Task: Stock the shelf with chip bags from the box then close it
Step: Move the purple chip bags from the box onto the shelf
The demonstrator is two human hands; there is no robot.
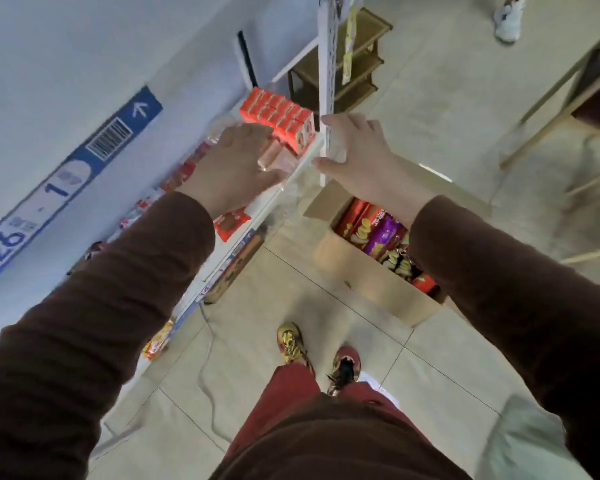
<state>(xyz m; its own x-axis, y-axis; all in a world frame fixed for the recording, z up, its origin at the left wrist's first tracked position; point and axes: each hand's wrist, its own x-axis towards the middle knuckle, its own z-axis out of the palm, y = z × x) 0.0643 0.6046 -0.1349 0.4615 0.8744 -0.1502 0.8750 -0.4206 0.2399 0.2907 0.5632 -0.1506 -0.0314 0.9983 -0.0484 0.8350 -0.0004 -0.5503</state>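
Chip bags point(383, 237) packed in the open cardboard box point(357, 271) on the floor beside the shelf point(291, 174): likely light, crinkly, slippery, crushable; best pinched at a top seam. Both hands empty, fingers spread: left point(236, 168) over shelf, right point(357, 157) above box.

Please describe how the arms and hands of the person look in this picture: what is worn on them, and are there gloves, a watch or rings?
Both arms wear long dark brown sleeves of soft, plain fabric without markings, ending at the wrists. The left hand and the right hand are bare: no gloves. No watch, ring or bracelet shows, though the picture is somewhat blurred.
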